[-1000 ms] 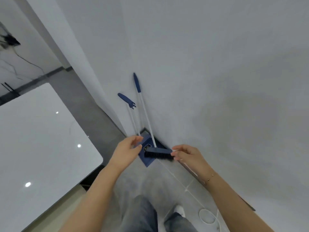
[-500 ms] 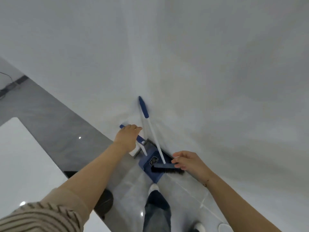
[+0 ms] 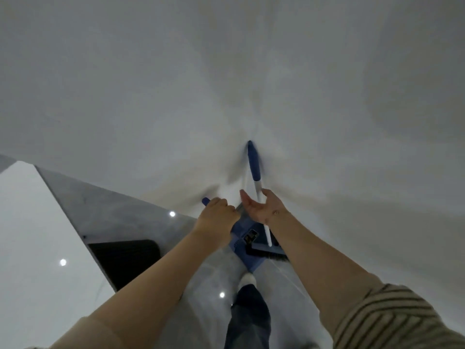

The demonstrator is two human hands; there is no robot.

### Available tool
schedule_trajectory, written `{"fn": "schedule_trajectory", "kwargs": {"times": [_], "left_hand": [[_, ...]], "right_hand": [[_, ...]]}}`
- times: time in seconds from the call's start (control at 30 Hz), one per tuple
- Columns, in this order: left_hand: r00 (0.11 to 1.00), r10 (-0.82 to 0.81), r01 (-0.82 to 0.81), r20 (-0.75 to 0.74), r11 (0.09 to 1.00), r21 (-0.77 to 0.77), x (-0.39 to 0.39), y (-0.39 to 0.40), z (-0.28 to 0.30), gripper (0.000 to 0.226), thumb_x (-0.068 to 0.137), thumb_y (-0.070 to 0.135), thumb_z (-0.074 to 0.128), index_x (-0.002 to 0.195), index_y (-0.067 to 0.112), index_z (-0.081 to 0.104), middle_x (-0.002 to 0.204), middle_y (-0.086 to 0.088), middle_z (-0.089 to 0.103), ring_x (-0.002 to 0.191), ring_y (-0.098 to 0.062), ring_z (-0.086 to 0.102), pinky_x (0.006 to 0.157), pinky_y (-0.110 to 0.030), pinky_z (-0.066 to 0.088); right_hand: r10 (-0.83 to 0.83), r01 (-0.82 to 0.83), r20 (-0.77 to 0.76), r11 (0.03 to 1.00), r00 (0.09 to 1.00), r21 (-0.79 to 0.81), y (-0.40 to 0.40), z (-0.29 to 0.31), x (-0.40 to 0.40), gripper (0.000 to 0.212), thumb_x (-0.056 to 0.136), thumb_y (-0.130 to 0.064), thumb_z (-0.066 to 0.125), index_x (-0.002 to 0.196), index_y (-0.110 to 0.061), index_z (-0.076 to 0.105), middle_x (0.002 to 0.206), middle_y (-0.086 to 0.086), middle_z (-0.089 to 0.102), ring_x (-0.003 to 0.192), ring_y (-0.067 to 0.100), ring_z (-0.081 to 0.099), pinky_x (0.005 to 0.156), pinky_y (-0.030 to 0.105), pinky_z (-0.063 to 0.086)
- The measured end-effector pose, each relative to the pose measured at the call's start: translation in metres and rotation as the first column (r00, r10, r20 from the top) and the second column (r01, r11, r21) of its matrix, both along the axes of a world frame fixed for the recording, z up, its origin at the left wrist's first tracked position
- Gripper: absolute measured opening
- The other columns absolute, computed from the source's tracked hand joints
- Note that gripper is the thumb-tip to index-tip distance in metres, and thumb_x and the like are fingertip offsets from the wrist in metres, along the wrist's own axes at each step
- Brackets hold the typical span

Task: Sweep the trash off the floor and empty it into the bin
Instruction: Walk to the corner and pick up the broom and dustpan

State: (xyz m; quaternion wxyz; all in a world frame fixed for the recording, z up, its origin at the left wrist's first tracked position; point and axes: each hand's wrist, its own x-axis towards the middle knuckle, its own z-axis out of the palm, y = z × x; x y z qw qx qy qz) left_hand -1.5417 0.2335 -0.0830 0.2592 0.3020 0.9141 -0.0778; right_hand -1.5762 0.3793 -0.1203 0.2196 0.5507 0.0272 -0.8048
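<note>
We see two white walls [image 3: 125, 84] meeting in a corner that fills the upper part of the view; below them a grey tiled floor [image 3: 120, 212] runs toward the corner, with small ceiling-light reflections on it; a white glossy table [image 3: 32, 235] occupies the lower left, and a dark shape, which we cannot identify, sits beneath its edge. Both forearms reach forward from the bottom of the view, a striped sleeve [image 3: 392, 321] pushed up on the right one; a leg in dark trousers [image 3: 247, 321] with a pale shoe [image 3: 247, 279] stands on the floor between them.

The broom [image 3: 254, 165] leans upright in the corner, its blue grip uppermost against the wall, its white shaft running down to a dark brush head that rests on the floor behind the right forearm; the blue dustpan [image 3: 245, 235] stands just beside it, touching the brush head, its pan on the floor and its handle rising to the left.

Our left hand [image 3: 217, 215] curls round the dustpan handle, whose blue tip shows beyond the knuckles; our right hand [image 3: 261, 205] is spread, palm up and toward the left, fingers straight, with the broom shaft passing between thumb and fingers; whether the skin touches the shaft we cannot tell, and the fingers do not wrap it; a thin bracelet lies on the right wrist.
</note>
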Motion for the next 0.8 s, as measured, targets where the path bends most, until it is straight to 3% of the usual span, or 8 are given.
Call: {"fn": "schedule_trajectory", "kwargs": {"times": [0.07, 0.2, 0.33, 0.43, 0.53, 0.6, 0.67, 0.8], "left_hand": [[0.999, 0.039, -0.039, -0.008, 0.998, 0.041, 0.001, 0.001, -0.001, 0.018, 0.080, 0.023, 0.058, 0.096, 0.014, 0.061, 0.096, 0.000, 0.062, 0.101, -0.022, 0.049, 0.096, -0.031, 0.032], [0.998, 0.062, -0.060, -0.022, 0.997, 0.047, 0.005, 0.001, -0.005, 0.019, 0.077, 0.021, 0.058, 0.094, 0.014, 0.061, 0.095, -0.001, 0.062, 0.099, -0.023, 0.050, 0.093, -0.032, 0.034], [0.997, 0.072, -0.071, -0.025, 0.997, 0.019, 0.014, 0.001, 0.004, 0.015, 0.080, 0.018, 0.057, 0.094, 0.013, 0.059, 0.096, -0.002, 0.062, 0.099, -0.023, 0.050, 0.094, -0.031, 0.034], [0.998, 0.066, -0.064, 0.012, 0.991, -0.117, 0.024, 0.005, 0.015, 0.014, 0.084, 0.022, 0.055, 0.094, 0.013, 0.061, 0.095, -0.002, 0.062, 0.100, -0.023, 0.053, 0.090, -0.032, 0.033], [0.987, 0.135, -0.098, 0.088, 0.937, -0.337, 0.046, 0.015, 0.026, 0.020, 0.087, 0.033, 0.054, 0.097, 0.019, 0.064, 0.091, 0.001, 0.058, 0.098, -0.022, 0.055, 0.088, -0.040, 0.034], [0.978, 0.156, -0.100, 0.141, 0.937, -0.336, 0.068, 0.022, 0.035, 0.023, 0.086, 0.037, 0.054, 0.098, 0.020, 0.063, 0.088, 0.003, 0.056, 0.093, -0.020, 0.057, 0.079, -0.038, 0.033], [0.983, 0.110, -0.069, 0.150, 0.965, -0.254, 0.099, 0.036, 0.048, 0.028, 0.086, 0.037, 0.053, 0.097, 0.014, 0.063, 0.088, 0.000, 0.061, 0.088, -0.021, 0.061, 0.069, -0.031, 0.036], [0.985, 0.150, -0.133, 0.083, 0.975, -0.178, 0.181, 0.079, 0.067, 0.026, 0.084, 0.041, 0.052, 0.081, 0.017, 0.060, 0.069, 0.000, 0.053, 0.068, -0.023, 0.055, 0.058, -0.029, 0.038]], "right_hand": [[-0.128, 0.129, 0.049, 0.992, 0.991, -0.013, -0.006, -0.004, -0.013, 0.048, 0.098, -0.022, 0.049, 0.136, 0.006, 0.042, 0.135, 0.017, 0.052, 0.121, 0.024, 0.055, 0.101, 0.031, 0.047], [-0.341, 0.346, 0.130, 0.938, 0.931, -0.020, -0.004, -0.009, -0.017, 0.035, 0.098, -0.005, 0.046, 0.131, 0.002, 0.050, 0.126, 0.014, 0.060, 0.113, 0.022, 0.062, 0.093, 0.031, 0.053], [-0.290, 0.284, 0.135, 0.957, 0.948, 0.060, 0.013, -0.002, 0.017, 0.034, 0.100, -0.006, 0.040, 0.132, 0.004, 0.046, 0.123, 0.015, 0.059, 0.108, 0.023, 0.063, 0.089, 0.031, 0.054], [-0.179, 0.170, 0.108, 0.982, 0.978, 0.086, 0.032, 0.005, 0.064, 0.032, 0.103, -0.011, 0.033, 0.124, 0.003, 0.052, 0.093, 0.015, 0.063, 0.077, 0.025, 0.061, 0.055, 0.033, 0.057], [-0.087, 0.070, 0.174, 0.992, 0.981, 0.102, 0.052, 0.020, 0.118, 0.030, 0.102, -0.008, 0.031, 0.090, 0.004, 0.055, 0.054, 0.017, 0.057, 0.059, 0.018, 0.049, 0.028, 0.021, 0.044], [-0.055, 0.038, 0.187, 0.995, 0.981, 0.093, 0.062, 0.030, 0.158, 0.038, 0.101, -0.001, 0.027, 0.084, 0.007, 0.060, 0.050, 0.013, 0.054, 0.048, 0.015, 0.042, 0.028, 0.015, 0.040], [-0.017, 0.004, 0.156, 0.996, 0.988, 0.086, 0.077, 0.038, 0.203, 0.034, 0.096, 0.009, 0.029, 0.105, 0.015, 0.061, 0.062, 0.010, 0.064, 0.043, 0.013, 0.043, 0.030, 0.014, 0.039], [-0.141, 0.153, 0.086, 0.977, 0.986, -0.148, 0.118, 0.049, 0.290, 0.022, 0.080, 0.010, 0.039, 0.065, -0.002, 0.050, 0.039, 0.006, 0.047, 0.029, 0.017, 0.049, 0.035, 0.021, 0.043]]}}
